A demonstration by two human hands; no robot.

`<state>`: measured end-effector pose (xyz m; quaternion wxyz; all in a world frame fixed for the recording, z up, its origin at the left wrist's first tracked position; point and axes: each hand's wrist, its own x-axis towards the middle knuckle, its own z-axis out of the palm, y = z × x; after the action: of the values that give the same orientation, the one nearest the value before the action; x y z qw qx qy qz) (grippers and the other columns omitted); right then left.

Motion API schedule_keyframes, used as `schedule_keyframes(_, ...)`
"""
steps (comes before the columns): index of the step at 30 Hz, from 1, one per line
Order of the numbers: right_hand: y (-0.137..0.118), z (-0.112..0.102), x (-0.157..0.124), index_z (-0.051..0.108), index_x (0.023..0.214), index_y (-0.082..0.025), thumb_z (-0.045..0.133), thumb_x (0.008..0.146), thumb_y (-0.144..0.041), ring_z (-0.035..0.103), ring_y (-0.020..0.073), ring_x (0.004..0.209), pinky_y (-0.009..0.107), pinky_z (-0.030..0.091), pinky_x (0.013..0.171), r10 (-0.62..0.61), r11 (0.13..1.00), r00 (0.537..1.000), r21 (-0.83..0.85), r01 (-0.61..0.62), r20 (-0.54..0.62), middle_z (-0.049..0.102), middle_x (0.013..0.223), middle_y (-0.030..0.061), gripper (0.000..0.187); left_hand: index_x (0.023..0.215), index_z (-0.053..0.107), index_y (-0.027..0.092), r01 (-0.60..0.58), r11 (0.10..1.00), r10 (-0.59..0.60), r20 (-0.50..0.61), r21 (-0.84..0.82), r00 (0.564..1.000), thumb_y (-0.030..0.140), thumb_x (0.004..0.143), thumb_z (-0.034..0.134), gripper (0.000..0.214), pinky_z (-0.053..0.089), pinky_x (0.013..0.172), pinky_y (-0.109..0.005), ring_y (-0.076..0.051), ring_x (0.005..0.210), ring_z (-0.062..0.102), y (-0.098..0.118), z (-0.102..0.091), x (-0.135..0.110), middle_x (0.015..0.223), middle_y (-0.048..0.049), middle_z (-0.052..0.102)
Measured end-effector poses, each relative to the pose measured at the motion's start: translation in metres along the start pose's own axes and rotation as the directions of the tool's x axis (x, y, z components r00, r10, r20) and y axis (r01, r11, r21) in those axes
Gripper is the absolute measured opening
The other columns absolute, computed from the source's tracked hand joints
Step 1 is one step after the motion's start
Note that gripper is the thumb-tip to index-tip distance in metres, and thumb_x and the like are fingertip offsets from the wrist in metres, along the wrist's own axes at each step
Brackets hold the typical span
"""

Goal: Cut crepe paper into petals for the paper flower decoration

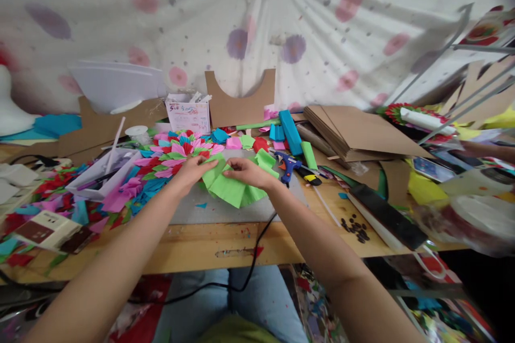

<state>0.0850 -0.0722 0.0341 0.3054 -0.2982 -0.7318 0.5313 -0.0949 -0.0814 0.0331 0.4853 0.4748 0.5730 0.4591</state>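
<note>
A strip of bright green crepe paper (pixel 231 188), pleated and spread in a curve, lies over the grey board (pixel 189 214) on the wooden table. My left hand (pixel 192 172) pinches its left part between thumb and fingers. Near its middle, my right hand (pixel 247 172) is closed on the same paper, fingertips pressed together at the upper edge. Just right of the paper rests a blue glue gun (pixel 287 166), with a yellow and black cutter (pixel 309 176) beside it. Behind my left hand is a heap of pink, red, blue and green paper petals (pixel 185 147).
A white tray (pixel 102 171) with tools and scattered paper scraps sits at left. Stacked cardboard sheets (pixel 362 131) lie at back right. Small dark discs (pixel 356 229) are near the right front, beside a long black-and-white object (pixel 388 217). A black cord (pixel 257 249) hangs over the front edge.
</note>
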Motion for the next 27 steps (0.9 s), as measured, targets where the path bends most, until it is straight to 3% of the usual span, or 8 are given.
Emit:
schedule_keyframes(3,-0.004,0.000,-0.001,0.044,0.066,-0.019,0.061,0.070,-0.038,0.037,0.0090,0.059,0.024,0.031,0.056,-0.021,1.000,1.000,-0.021,0.020,-0.020,0.039,0.063,-0.0044,0.026,0.069,0.057,0.016,0.028,1.000,-0.028,-0.011,-0.003,1.000,0.045,0.056,0.072,0.035,0.041,0.055,-0.026,-0.014,0.058,0.053,-0.001,-0.005,0.002,0.063,0.0005,0.057)
schedule_keyframes(7,-0.004,0.001,-0.002,0.045,0.067,-0.018,0.060,0.072,-0.036,0.038,0.0087,0.060,0.024,0.032,0.057,-0.029,0.999,0.999,-0.045,0.030,0.024,0.041,0.064,-0.0042,0.024,0.069,0.055,0.016,-0.068,0.997,0.068,-0.024,-0.030,0.997,0.039,0.055,0.073,0.032,0.040,0.056,-0.024,-0.011,0.060,0.052,-0.001,-0.007,0.002,0.066,0.0014,0.056)
schedule_keyframes(14,-0.001,-0.001,-0.003,0.051,0.072,-0.016,0.058,0.074,-0.034,0.042,0.0089,0.063,0.025,0.034,0.060,-0.004,0.998,0.995,-0.055,0.009,0.103,0.047,0.068,-0.0028,0.019,0.080,0.053,0.019,0.033,0.996,-0.026,0.092,-0.084,0.995,0.025,0.059,0.071,0.028,0.038,0.053,-0.022,-0.010,0.060,0.053,0.007,-0.012,-0.001,0.075,0.0019,0.058)
schedule_keyframes(18,0.000,-0.002,-0.003,0.049,0.070,-0.016,0.057,0.074,-0.033,0.039,0.0080,0.060,0.023,0.031,0.057,0.004,0.996,0.994,-0.087,0.006,0.112,0.044,0.065,-0.0040,0.019,0.075,0.052,0.018,0.027,0.993,-0.014,0.112,-0.114,0.994,0.025,0.070,0.061,0.012,0.036,0.051,-0.021,-0.007,0.050,0.042,0.010,-0.009,-0.004,0.062,0.0042,0.046)
schedule_keyframes(20,-0.001,-0.001,-0.003,0.048,0.069,-0.016,0.057,0.074,-0.033,0.037,0.0077,0.059,0.023,0.030,0.056,0.000,0.995,0.994,-0.100,0.011,0.109,0.042,0.064,-0.0044,0.020,0.074,0.052,0.017,0.033,0.989,-0.008,0.169,-0.143,0.986,0.035,0.074,0.058,0.018,0.038,0.053,-0.023,-0.007,0.049,0.039,0.010,-0.006,-0.005,0.059,0.0048,0.040)
schedule_keyframes(23,-0.003,-0.001,-0.002,0.048,0.070,-0.016,0.058,0.073,-0.032,0.037,0.0077,0.060,0.023,0.030,0.057,-0.012,0.996,0.994,-0.086,0.021,0.109,0.042,0.064,-0.0045,0.019,0.081,0.054,0.017,-0.072,0.997,0.074,0.203,-0.017,0.976,0.043,0.067,0.065,0.032,0.041,0.062,-0.028,-0.012,0.063,0.048,0.006,-0.003,-0.005,0.067,0.0020,0.048)
schedule_keyframes(27,-0.004,-0.004,-0.002,0.051,0.072,-0.016,0.058,0.070,-0.028,0.040,0.0083,0.064,0.023,0.031,0.059,-0.047,0.998,0.995,-0.044,0.051,0.090,0.045,0.068,-0.0036,0.014,0.094,0.056,0.015,-0.188,0.961,0.114,0.329,0.202,0.937,0.035,0.049,0.077,0.053,0.041,0.071,-0.031,-0.018,0.081,0.054,-0.002,-0.001,-0.002,0.083,-0.0018,0.057)
